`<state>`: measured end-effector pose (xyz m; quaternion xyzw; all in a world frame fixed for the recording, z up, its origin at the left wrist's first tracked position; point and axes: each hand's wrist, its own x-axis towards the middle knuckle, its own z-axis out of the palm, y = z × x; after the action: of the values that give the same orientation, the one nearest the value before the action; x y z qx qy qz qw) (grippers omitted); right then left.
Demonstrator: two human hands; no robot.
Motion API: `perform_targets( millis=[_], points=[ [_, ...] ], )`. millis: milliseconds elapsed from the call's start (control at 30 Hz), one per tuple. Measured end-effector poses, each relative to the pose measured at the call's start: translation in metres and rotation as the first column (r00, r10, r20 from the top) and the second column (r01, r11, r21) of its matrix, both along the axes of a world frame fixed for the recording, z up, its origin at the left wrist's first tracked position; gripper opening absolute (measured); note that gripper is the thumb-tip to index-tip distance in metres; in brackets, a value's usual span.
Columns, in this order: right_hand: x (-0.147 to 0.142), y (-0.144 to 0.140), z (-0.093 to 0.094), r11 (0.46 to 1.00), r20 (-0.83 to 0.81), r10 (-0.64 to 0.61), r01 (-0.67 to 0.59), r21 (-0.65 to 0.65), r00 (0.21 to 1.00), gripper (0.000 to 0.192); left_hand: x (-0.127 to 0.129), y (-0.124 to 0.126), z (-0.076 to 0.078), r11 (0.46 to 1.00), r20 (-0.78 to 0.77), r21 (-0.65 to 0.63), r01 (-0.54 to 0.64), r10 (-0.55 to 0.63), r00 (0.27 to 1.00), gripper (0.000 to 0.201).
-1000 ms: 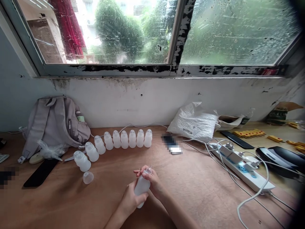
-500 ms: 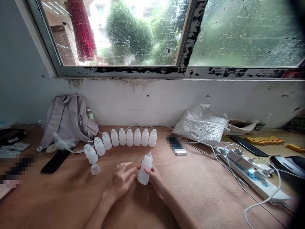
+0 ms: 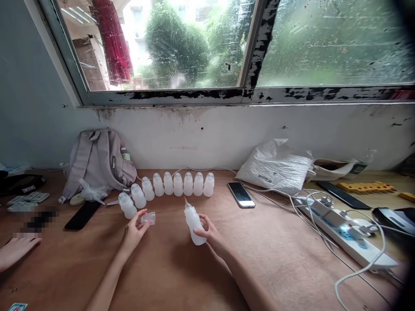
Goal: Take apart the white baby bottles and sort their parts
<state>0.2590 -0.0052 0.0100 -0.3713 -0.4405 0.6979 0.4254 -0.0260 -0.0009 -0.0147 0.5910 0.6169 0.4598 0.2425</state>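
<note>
My left hand [image 3: 138, 229] has now picked up the clear cap [image 3: 148, 217]; my right hand [image 3: 207, 233] still clasps the nozzle bottle [image 3: 193, 221], tilted.

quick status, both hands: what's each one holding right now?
Left hand: closed on a small clear cap.
Right hand: closed on a white bottle, lifted and tilted.

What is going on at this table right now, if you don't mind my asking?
A person sits at a wooden table under a window. Their right hand holds a small white squeeze bottle with a pointed nozzle, tilted slightly. Their left hand pinches a clear cap. A row of capped bottles stands behind, beside a grey backpack. Another person's hand rests at the far left edge.
</note>
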Motion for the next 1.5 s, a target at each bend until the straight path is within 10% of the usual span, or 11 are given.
perform_targets(
  millis=[333, 767, 1500],
  points=[
    [0.018, 0.012, 0.002, 0.955, 0.201, -0.266, 0.229, 0.188, 0.943, 0.029, 0.073, 0.018, 0.004, 0.966, 0.382, 0.063, 0.253, -0.257, 0.888, 0.043],
    [0.024, 0.025, -0.005, 0.963, 0.305, -0.249, 0.2, 0.182, 0.919, 0.029, 0.089, 0.01, -0.027, 0.888, 0.5, -0.028, 0.459, -0.385, 0.776, 0.037],
    [0.018, 0.018, -0.02, 0.858, 0.331, -0.412, 0.238, 0.455, 0.849, 0.039, 0.097, -0.008, -0.017, 0.841, 0.491, -0.041, 0.539, -0.453, 0.744, 0.035]
  ],
)
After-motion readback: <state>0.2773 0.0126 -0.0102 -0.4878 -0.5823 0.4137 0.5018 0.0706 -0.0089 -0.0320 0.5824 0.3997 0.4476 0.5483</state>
